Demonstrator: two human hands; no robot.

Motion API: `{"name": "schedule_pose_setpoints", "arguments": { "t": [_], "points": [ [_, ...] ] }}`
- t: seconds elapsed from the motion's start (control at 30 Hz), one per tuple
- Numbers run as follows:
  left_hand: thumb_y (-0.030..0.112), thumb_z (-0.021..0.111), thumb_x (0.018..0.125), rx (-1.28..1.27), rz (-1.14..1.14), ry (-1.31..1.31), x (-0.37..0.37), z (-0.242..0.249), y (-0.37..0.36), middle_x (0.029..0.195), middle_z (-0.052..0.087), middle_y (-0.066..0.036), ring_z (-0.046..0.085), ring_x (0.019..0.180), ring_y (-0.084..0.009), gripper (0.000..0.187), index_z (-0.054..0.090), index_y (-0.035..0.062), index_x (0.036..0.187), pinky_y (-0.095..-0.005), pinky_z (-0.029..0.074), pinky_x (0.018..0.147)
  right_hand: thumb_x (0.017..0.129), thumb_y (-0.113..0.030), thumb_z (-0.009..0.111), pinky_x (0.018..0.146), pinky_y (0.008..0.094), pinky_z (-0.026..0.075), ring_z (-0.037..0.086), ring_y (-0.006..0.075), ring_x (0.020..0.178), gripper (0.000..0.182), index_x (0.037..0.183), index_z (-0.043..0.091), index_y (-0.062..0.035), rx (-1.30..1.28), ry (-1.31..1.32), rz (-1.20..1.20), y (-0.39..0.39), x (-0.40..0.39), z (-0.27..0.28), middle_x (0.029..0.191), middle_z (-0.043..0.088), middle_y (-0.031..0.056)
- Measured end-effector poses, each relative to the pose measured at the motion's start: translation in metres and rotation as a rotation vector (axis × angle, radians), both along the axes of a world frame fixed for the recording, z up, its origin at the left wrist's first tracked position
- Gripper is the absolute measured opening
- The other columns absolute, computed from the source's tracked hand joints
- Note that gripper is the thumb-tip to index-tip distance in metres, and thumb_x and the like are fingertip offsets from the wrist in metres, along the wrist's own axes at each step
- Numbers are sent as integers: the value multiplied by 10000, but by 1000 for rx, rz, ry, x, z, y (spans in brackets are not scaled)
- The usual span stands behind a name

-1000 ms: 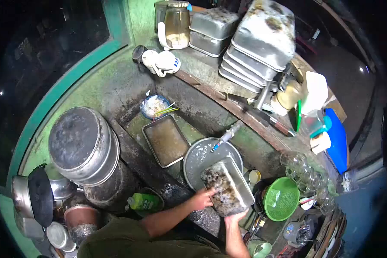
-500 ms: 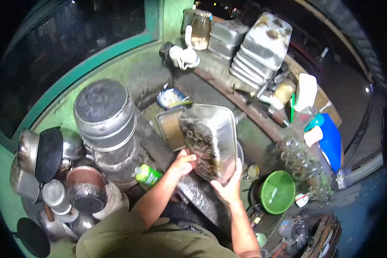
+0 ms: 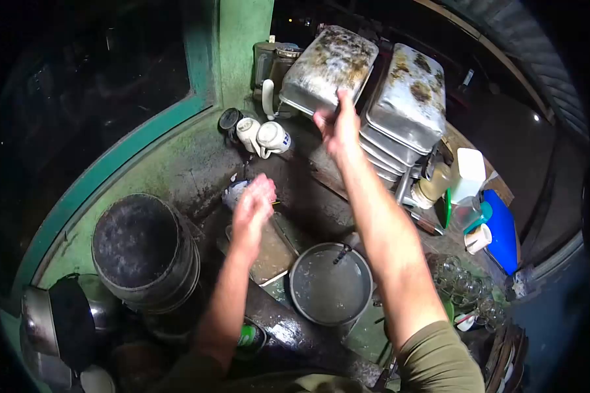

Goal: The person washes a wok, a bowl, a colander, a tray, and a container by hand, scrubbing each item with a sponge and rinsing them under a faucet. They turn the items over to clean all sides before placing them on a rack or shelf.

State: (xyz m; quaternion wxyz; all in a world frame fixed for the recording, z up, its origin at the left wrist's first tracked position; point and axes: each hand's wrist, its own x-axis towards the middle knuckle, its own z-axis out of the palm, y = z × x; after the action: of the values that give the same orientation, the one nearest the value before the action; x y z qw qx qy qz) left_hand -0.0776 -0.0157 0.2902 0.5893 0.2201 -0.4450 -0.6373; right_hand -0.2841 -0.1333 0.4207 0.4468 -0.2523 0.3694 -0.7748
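Observation:
A scorched metal pan [image 3: 331, 69] lies bottom up at the back ledge, over other containers. My right hand [image 3: 339, 131] is at its near edge, one finger on the side wall and the thumb by the rim. My left hand [image 3: 254, 206] hangs above the sink area with nothing in it, its fingers loosely spread and slightly blurred. Below it is a shallow rectangular tray [image 3: 272, 259], partly hidden by the hand. A round basin of cloudy water [image 3: 331, 285] stands to the right of the tray.
Upturned metal pans [image 3: 410, 98] are stacked at the back right. White mugs [image 3: 272, 136] sit on the left ledge. A large dark pot [image 3: 137, 242] stands at left. Glasses [image 3: 459, 278], a blue board [image 3: 501, 232] and a white container [image 3: 469, 173] are at right.
The scorched pan has gone from between both hands up to the back ledge. My left hand has let go of it, my right hand has reached forward, and the water basin now shows.

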Motion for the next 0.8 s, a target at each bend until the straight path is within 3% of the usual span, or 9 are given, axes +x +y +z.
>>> {"name": "schedule_pose_setpoints", "arguments": {
  "t": [0.1, 0.2, 0.3, 0.4, 0.53, 0.6, 0.7, 0.73, 0.8],
  "points": [
    [220, 538, 972, 324, -155, -126, -9, -95, 39, 1300, 565, -68, 562, 1135, -185, 441, 455, 87, 1385, -322, 468, 906, 832, -480, 676, 361, 293, 442, 522, 199, 439, 594, 1110, 513, 19, 87, 40, -112, -65, -27, 21, 643, 543, 95],
    [382, 550, 971, 587, -304, -251, -7, -163, 86, 1273, 569, -48, 557, 1081, -152, 468, 495, 116, 1352, -293, 448, 853, 844, -615, 574, 320, 321, 400, 581, 207, 442, 662, 1047, 552, 15, 146, 176, -182, -106, -53, 25, 724, 606, 102],
    [381, 529, 982, 665, -378, -369, 0, -206, 111, 1256, 587, -34, 572, 1061, -164, 438, 506, 132, 1341, -306, 450, 859, 851, -644, 523, 660, 468, 552, 666, 363, 916, 827, 1229, 527, 93, 233, 412, -390, -139, -78, 18, 1106, 629, 238],
    [363, 515, 988, 642, -363, -392, 3, -224, 110, 1230, 594, -40, 570, 1061, -169, 415, 515, 125, 1329, -337, 452, 870, 947, -558, 404, 767, 507, 551, 529, 359, 1136, 700, 1355, 430, 10, 379, 624, -258, -159, -118, 3, 1382, 413, 215],
    [352, 532, 980, 708, -272, -389, -4, -247, 86, 1208, 600, -35, 574, 1031, -155, 393, 535, 119, 1297, -331, 466, 847, 942, -495, 473, 687, 398, 559, 613, 342, 1005, 708, 1308, 438, 110, 397, 701, -455, -137, -80, 7, 1222, 554, 220],
    [348, 547, 974, 762, -205, -358, -6, -261, 69, 1205, 598, -18, 568, 1010, -137, 374, 550, 127, 1275, -314, 470, 811, 911, -422, 583, 625, 340, 539, 631, 263, 806, 654, 1276, 456, 104, 363, 1014, -557, -102, -63, -13, 1067, 608, 194],
    [276, 583, 951, 823, -48, -332, -14, -287, 45, 1134, 593, 29, 549, 945, -111, 303, 576, 135, 1219, -298, 462, 757, 887, -354, 642, 796, 389, 523, 652, 287, 896, 582, 1240, 496, 85, 162, 885, -322, 5, 9, -78, 1095, 640, 216],
    [224, 572, 944, 851, 24, -321, -14, -284, 33, 1119, 592, 28, 545, 954, -113, 291, 570, 136, 1222, -297, 460, 746, 913, -240, 622, 714, 331, 512, 627, 189, 807, 394, 1154, 553, 63, 91, 644, -141, 33, 33, -120, 946, 654, 141],
    [153, 579, 928, 882, 169, -297, -9, -293, 6, 1132, 586, -2, 539, 996, -132, 314, 540, 109, 1236, -291, 442, 797, 952, -254, 568, 554, 266, 449, 554, 102, 664, 253, 977, 615, -7, 378, 825, 52, 85, 61, -229, 738, 601, 38]
  ]
}}
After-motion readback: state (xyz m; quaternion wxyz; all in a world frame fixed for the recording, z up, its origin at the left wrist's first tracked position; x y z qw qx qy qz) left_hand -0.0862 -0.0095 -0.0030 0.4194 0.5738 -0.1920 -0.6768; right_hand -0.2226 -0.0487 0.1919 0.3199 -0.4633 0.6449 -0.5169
